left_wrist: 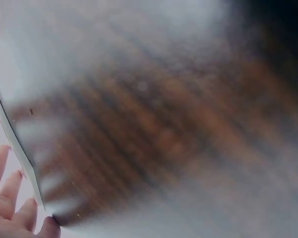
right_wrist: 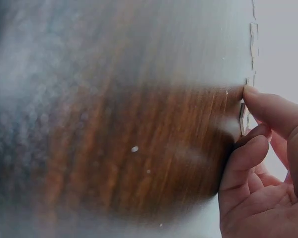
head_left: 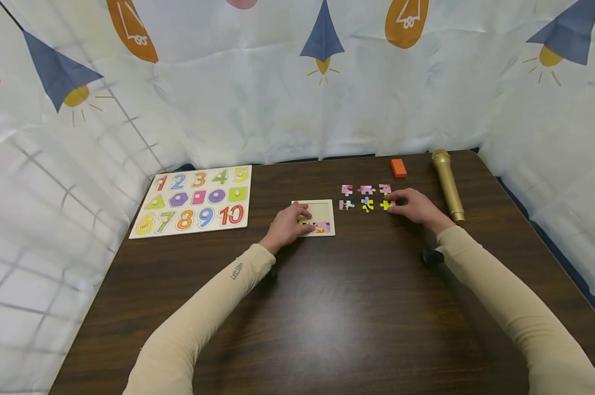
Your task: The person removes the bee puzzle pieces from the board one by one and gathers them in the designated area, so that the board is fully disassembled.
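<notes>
In the head view my left hand rests on the left side of a small pale puzzle tray, its fingers spread across it. Joined pieces in pink and yellow fill the tray's lower strip; my fingers cover some of them. Over to the right, loose jigsaw pieces lie in two rows on the table. My right hand pinches the yellow puzzle piece at the lower right of these rows. In the right wrist view the thumb and fingers are at a thin piece edge.
A board of numbers and shapes lies at the left of the dark wooden table. Behind the loose pieces is an orange block. A gold microphone-shaped object lies at the right. Patterned curtains enclose the back and sides.
</notes>
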A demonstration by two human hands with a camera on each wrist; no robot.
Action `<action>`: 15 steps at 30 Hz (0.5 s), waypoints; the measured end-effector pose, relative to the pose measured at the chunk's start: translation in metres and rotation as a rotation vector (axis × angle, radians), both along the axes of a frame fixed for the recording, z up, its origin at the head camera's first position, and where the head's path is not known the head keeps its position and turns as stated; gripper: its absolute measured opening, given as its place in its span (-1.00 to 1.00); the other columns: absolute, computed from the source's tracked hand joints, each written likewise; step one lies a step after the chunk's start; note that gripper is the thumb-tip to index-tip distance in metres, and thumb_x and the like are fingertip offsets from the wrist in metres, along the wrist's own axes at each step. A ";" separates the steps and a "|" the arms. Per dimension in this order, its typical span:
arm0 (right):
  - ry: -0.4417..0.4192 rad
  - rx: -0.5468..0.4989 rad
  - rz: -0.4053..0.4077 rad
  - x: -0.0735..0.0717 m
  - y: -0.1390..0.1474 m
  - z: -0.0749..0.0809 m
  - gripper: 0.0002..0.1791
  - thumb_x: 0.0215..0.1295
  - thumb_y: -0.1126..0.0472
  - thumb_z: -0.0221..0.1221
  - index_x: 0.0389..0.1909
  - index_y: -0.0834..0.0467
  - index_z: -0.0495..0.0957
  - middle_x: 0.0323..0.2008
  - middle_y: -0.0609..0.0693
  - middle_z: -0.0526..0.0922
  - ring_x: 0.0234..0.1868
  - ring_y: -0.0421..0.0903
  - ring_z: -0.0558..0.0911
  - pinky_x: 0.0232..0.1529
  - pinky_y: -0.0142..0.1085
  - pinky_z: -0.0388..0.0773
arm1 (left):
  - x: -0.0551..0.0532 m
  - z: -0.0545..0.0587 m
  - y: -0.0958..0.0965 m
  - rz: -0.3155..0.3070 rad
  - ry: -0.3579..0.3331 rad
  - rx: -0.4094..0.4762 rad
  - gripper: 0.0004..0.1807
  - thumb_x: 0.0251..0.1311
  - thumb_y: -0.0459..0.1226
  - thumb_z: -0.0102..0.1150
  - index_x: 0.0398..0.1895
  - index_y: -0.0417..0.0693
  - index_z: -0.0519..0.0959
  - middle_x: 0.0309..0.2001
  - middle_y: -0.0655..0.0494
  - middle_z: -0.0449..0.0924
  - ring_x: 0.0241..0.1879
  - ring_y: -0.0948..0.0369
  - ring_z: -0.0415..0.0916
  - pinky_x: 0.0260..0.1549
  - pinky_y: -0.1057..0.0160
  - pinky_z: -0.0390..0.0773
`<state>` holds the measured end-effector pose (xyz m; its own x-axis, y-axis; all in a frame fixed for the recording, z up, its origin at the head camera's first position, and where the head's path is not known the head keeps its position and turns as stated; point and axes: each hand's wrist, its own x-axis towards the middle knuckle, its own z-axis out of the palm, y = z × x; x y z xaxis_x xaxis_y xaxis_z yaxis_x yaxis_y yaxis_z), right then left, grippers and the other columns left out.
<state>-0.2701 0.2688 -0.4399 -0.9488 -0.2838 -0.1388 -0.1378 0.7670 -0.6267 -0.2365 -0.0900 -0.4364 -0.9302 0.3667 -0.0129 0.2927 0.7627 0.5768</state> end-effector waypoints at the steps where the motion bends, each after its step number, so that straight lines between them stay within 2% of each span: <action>1: -0.002 0.002 0.002 0.000 0.000 0.000 -0.54 0.35 0.20 0.21 0.23 0.28 0.49 0.21 0.32 0.42 0.25 0.24 0.33 0.28 0.18 0.19 | 0.000 0.000 0.000 0.000 -0.001 0.000 -0.63 0.13 -0.18 0.39 -0.04 -0.20 0.66 0.30 -0.05 0.45 0.44 0.01 0.13 0.37 0.05 0.17; 8: 0.002 0.009 0.001 -0.001 0.001 -0.001 -0.56 0.34 0.21 0.21 0.19 0.30 0.50 0.15 0.30 0.46 0.13 0.19 0.38 0.19 0.14 0.28 | 0.000 0.001 -0.001 0.001 -0.020 -0.001 -0.61 0.14 -0.17 0.38 -0.03 -0.20 0.65 0.31 -0.03 0.44 0.46 0.02 0.10 0.37 0.04 0.16; 15: 0.000 0.010 -0.005 0.000 0.001 -0.002 -0.57 0.36 0.20 0.20 0.19 0.29 0.50 0.13 0.30 0.46 0.12 0.19 0.39 0.18 0.14 0.29 | 0.001 0.002 -0.001 0.001 -0.019 0.000 -0.62 0.14 -0.17 0.38 -0.04 -0.20 0.65 0.31 -0.04 0.44 0.45 0.02 0.10 0.37 0.03 0.16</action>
